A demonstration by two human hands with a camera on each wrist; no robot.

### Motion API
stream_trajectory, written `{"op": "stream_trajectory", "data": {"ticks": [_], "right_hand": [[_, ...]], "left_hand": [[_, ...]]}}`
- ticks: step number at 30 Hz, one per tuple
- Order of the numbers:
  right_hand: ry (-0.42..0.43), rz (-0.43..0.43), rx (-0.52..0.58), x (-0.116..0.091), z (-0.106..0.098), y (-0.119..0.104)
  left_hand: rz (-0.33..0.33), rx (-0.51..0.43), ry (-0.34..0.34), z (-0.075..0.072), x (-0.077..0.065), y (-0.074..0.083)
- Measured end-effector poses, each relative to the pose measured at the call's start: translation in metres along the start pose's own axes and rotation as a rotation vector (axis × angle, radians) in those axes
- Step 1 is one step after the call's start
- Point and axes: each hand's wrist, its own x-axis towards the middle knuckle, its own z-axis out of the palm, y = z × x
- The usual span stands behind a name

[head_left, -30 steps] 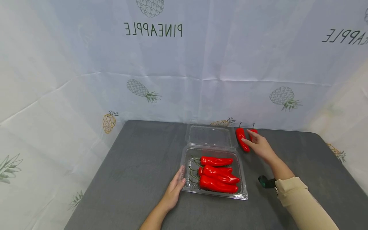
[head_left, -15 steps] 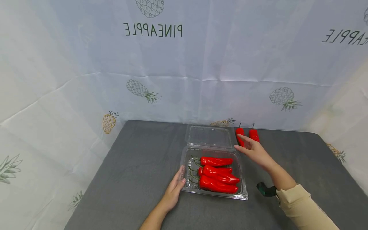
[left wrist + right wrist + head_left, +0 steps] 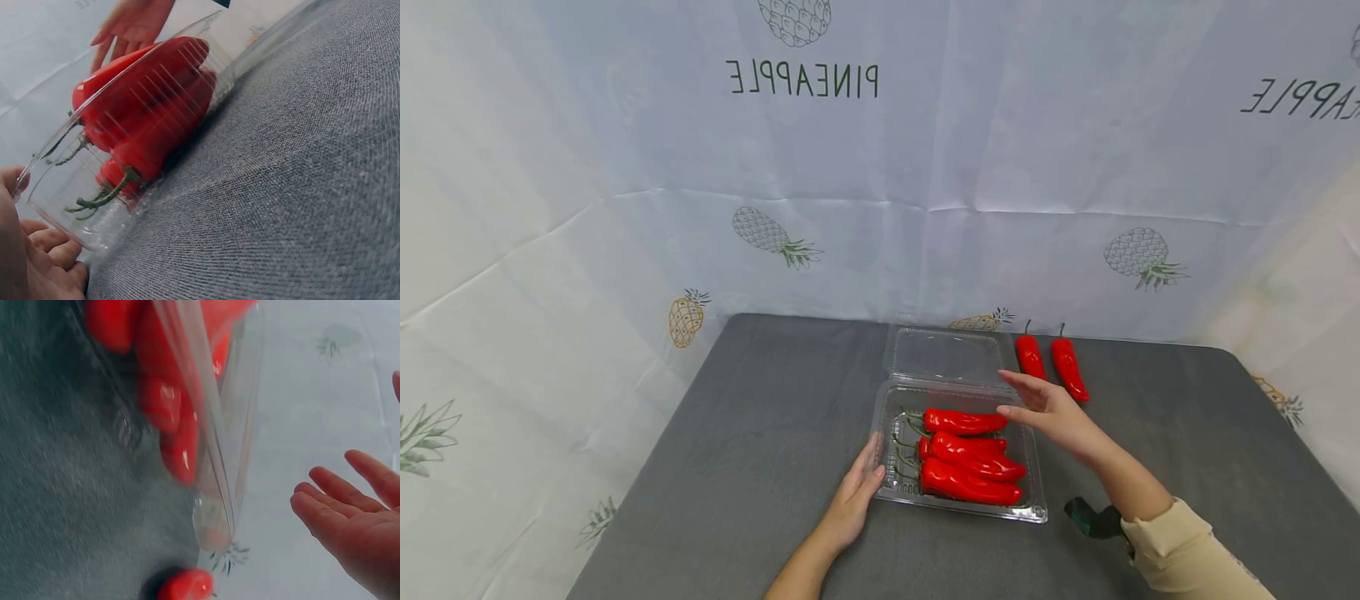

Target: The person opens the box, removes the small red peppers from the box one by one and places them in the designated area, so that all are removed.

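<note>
A clear plastic clamshell container [image 3: 1035,475] holds several glossy red peppers [image 3: 970,483], their green stems toward the left. My left hand [image 3: 848,504] grips its left side; the left wrist view shows the thumb [image 3: 19,181] at the rim and the fingers against the outer wall. Over the container's back right corner hovers my right hand [image 3: 1063,421], fingers spread and nothing in it. Two more red peppers lie behind it: one [image 3: 1030,358] has its lower tip hidden by the hand, the other [image 3: 1069,371] lies slightly to its right.
The container's lid [image 3: 947,354] lies folded back toward the rear of the grey table [image 3: 760,433]. A white curtain [image 3: 880,167] printed with pineapples hangs along the table's back edge. A dark device [image 3: 1092,518] is worn at the right wrist.
My right hand has come away from the two loose peppers, moving left and nearer to the container's right edge. The right-hand loose pepper is now uncovered. My left hand stays put.
</note>
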Motion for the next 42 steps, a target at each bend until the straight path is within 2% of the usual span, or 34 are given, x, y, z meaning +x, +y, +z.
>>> {"op": "stream_trajectory", "data": {"ticks": [5,9,14,21,28,35,42], "right_hand": [[-0.021,-0.01,0.05,-0.005,0.011,-0.003],[-0.059,0.013,0.11,-0.01,0.02,-0.004],[-0.088,0.038,0.12,-0.012,0.029,-0.007],[-0.106,0.066,0.105,-0.012,0.04,-0.01],[-0.15,0.039,0.082,-0.012,0.049,-0.008],[-0.225,0.01,-0.017,-0.007,0.053,-0.003],[-0.253,0.024,-0.071,-0.004,0.055,0.001]], "left_hand": [[0.002,-0.002,-0.001,0.001,0.0,0.0],[0.005,-0.005,0.003,0.001,0.0,0.0],[0.005,-0.003,0.007,0.0,0.001,-0.001],[0.004,-0.009,0.001,0.0,0.001,-0.001],[0.006,-0.005,-0.004,0.0,0.0,0.0],[0.006,-0.002,-0.003,0.0,0.0,-0.001],[0.0,-0.017,-0.014,-0.001,0.0,-0.001]]}}
